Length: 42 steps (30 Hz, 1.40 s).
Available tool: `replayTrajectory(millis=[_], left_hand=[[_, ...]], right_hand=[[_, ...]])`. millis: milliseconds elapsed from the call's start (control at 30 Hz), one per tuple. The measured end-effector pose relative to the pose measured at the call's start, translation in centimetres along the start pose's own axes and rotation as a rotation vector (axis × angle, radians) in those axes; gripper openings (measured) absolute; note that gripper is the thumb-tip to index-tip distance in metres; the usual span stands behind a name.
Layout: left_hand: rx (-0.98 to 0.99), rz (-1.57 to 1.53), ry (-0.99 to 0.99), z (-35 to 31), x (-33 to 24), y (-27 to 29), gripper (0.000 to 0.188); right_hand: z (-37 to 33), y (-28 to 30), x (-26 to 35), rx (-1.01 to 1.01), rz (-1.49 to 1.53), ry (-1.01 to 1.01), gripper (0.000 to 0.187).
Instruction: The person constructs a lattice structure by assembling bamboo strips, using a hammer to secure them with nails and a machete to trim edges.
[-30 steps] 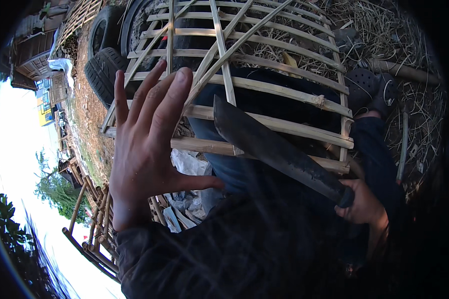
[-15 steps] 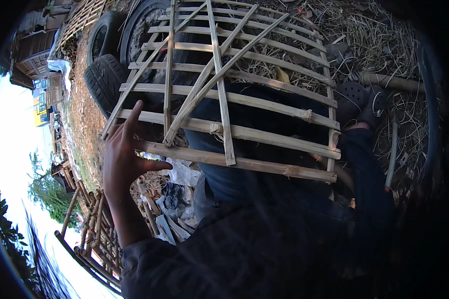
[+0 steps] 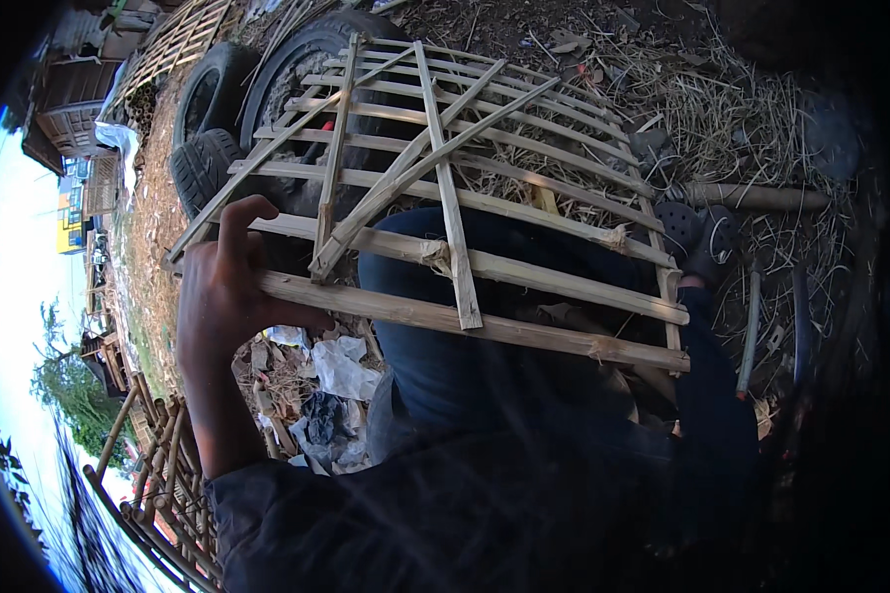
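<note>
A lattice of pale split-bamboo slats point(image 3: 554, 276) lies tilted across my legs, with long slats crossed by several diagonal and upright ones. At its near left corner, my left hand point(image 3: 225, 282) is closed on the slat ends. The index finger bends over the top and the thumb reaches along beneath the nearest slat; the other fingers are mostly hidden. Under the lattice shows my knee in dark blue trousers point(image 3: 405, 306). My right hand is not visible; the lower right of the view is very dark.
Old tyres point(image 3: 204, 168) stand beyond the far left corner. White plastic scraps point(image 3: 344, 368) litter the ground beside my knee. A bamboo rack point(image 3: 158, 484) is at lower left. Straw point(image 3: 761, 128), a thick pole point(image 3: 756, 196) and my dark clogs point(image 3: 697, 232) are at right.
The lattice's near left corner has shifted left with my left hand. The index finger, stretched upward before, is now bent over, and the thumb is drawn closer to the slat.
</note>
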<state>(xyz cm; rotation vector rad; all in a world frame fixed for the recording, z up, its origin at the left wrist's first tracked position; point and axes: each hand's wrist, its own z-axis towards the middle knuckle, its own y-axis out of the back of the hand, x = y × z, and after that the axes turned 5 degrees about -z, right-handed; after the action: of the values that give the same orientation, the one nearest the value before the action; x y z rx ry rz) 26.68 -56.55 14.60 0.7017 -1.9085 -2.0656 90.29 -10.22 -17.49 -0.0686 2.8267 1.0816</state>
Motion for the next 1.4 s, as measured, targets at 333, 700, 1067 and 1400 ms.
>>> replayTrajectory(millis=[333, 700, 1067, 1400], left_hand=[[0.125, -0.081, 0.104, 8.2, -3.0, 7.2, 0.095], [0.181, 0.016, 0.126, 14.5, -6.0, 9.9, 0.087], [0.169, -0.008, 0.158, 15.5, -6.2, 9.5, 0.084], [0.113, 0.095, 0.058, 15.2, -7.2, 9.2, 0.079]], right_hand=[[1.8, -1.9, 0.0, 0.000, 0.079, -0.016, 0.037], [4.2, -4.0, 0.7, -0.136, 0.120, 0.018, 0.029], [-20.9, 8.2, 21.0, -0.750, 0.686, 0.840, 0.015], [-31.0, 5.8, 39.4, -1.075, 0.757, 1.602, 0.025]])
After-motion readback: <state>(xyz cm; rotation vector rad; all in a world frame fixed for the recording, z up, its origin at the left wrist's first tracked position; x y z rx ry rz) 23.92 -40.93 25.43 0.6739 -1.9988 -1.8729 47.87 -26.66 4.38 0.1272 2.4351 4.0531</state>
